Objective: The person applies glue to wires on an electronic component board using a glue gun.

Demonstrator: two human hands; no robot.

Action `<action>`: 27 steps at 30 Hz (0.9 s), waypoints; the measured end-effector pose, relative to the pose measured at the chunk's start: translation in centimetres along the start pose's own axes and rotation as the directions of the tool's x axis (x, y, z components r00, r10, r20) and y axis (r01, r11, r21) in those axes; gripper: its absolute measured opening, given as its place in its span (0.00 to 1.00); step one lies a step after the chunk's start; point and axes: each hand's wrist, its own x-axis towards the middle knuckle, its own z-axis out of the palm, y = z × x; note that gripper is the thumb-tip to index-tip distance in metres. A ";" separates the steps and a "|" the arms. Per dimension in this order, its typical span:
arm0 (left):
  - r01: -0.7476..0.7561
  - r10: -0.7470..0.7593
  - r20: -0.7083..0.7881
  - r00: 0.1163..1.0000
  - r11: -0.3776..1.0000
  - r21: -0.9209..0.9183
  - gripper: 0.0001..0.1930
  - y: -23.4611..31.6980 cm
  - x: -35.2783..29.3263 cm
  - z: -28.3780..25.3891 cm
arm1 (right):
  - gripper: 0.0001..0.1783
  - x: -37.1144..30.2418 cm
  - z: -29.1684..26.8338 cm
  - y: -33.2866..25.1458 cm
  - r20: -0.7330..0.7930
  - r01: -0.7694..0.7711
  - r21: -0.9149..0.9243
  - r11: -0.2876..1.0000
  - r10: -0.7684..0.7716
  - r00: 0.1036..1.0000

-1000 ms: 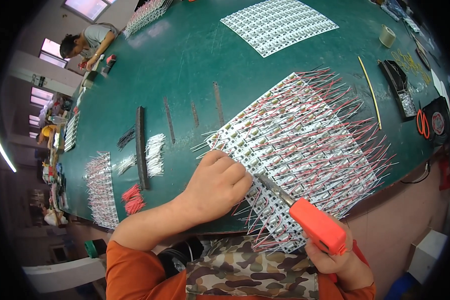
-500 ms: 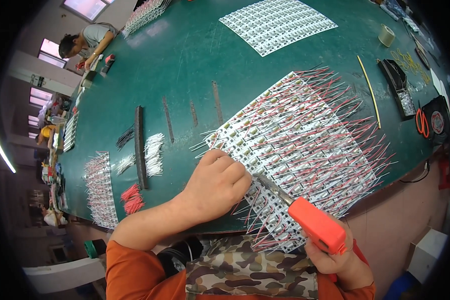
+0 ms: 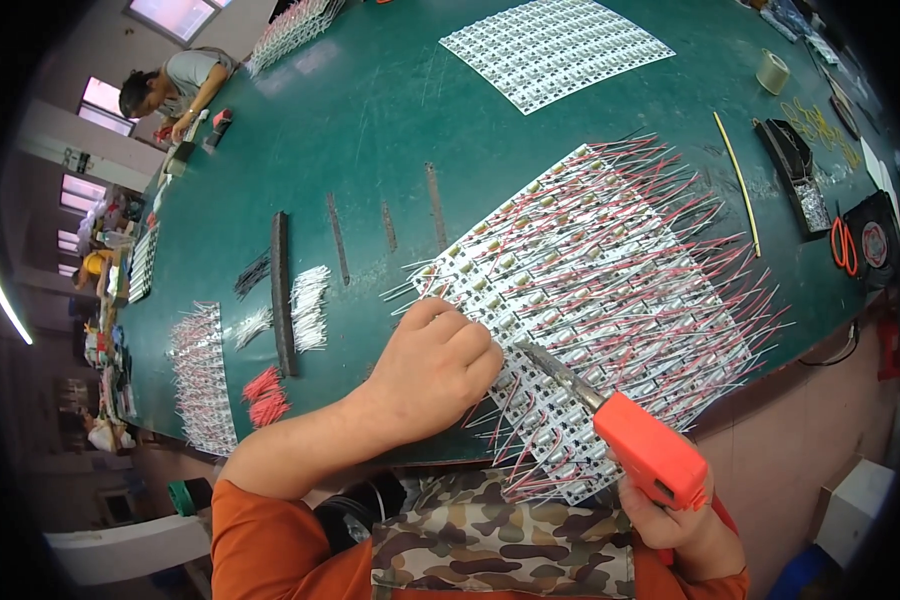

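Note:
A white circuit board panel point(image 3: 462, 263), set with rows of small parts and many red and white wires, lies on the green table before me. My right hand point(image 3: 670, 515) grips a soldering iron point(image 3: 650, 450) by its red-orange handle. Its dark metal tip points up and left, over the panel just right of my left hand point(image 3: 440, 360). That hand is closed at the panel's left edge, knuckles up; its fingertips and anything pinched in them are hidden. To its left lie white wires point(image 3: 311, 308) beside a dark bar point(image 3: 283, 295), and red wires point(image 3: 265, 398).
A second panel without wires point(image 3: 560, 50) lies at the far side. On the right are a yellow stick point(image 3: 738, 185), a black holder point(image 3: 795, 170), orange-handled scissors point(image 3: 844, 246) and a spool point(image 3: 773, 72). Another person point(image 3: 180, 85) leans over the table's far left.
The soldering iron and my right hand have shifted slightly right, drawing the tip away from my left hand. My left hand has stayed in place.

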 end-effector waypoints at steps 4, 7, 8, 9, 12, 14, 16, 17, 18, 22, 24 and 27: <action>0.034 -0.034 -0.014 0.999 0.999 -0.029 0.10 0.0 -0.2 0.2 | 0.36 -0.5 -0.2 -0.3 -0.002 -0.027 -0.017 1.000 0.027 1.000; 0.059 -0.065 -0.069 0.996 0.994 -0.087 0.11 0.0 -0.4 0.3 | 0.36 -1.0 -0.2 0.0 -0.005 -0.042 0.012 0.999 0.042 0.999; 0.061 -0.066 -0.065 0.996 0.995 -0.079 0.11 0.0 -0.5 0.3 | 0.36 -1.0 -0.2 0.0 -0.004 -0.030 0.012 0.999 0.030 1.000; 0.064 -0.068 -0.060 0.996 0.996 -0.070 0.11 0.0 -0.5 0.2 | 0.36 -1.0 -0.2 0.2 -0.004 -0.030 0.014 0.999 0.030 1.000; 0.022 -0.025 -0.054 0.998 0.998 -0.059 0.12 0.0 -0.4 0.2 | 0.36 -0.9 0.0 0.6 0.002 0.028 -0.035 0.999 -0.027 1.000; 0.010 -0.014 -0.059 0.998 0.998 -0.060 0.12 0.0 -0.4 0.1 | 0.36 -1.2 0.2 0.8 -0.018 0.012 -0.019 1.000 -0.012 1.000; -0.002 -0.001 -0.060 0.998 0.998 -0.061 0.12 -0.1 -0.3 0.2 | 0.36 -1.0 0.3 0.8 -0.014 0.023 -0.036 0.999 -0.023 1.000; -0.007 0.004 -0.054 0.999 0.998 -0.057 0.12 -0.1 -0.2 0.2 | 0.36 -1.0 0.3 0.9 -0.009 0.034 -0.054 0.998 -0.035 0.999; -0.011 0.009 -0.050 0.999 0.999 -0.054 0.12 -0.1 -0.2 0.1 | 0.36 -0.9 0.4 0.9 -0.008 0.035 -0.055 0.998 -0.035 0.999; -0.019 0.016 -0.057 0.998 0.998 -0.057 0.12 -0.1 -0.1 0.1 | 0.36 -0.6 0.5 1.0 -0.007 0.032 -0.008 0.999 -0.032 0.999; -0.021 0.018 -0.052 0.998 0.998 -0.056 0.12 -0.1 -0.1 0.1 | 0.36 -0.2 0.6 0.8 -0.011 0.046 -0.001 0.999 -0.046 0.999; -0.023 0.021 -0.042 0.999 0.998 -0.053 0.11 -0.2 -0.2 0.1 | 0.36 0.0 0.6 0.7 -0.016 0.080 -0.054 0.995 -0.081 0.997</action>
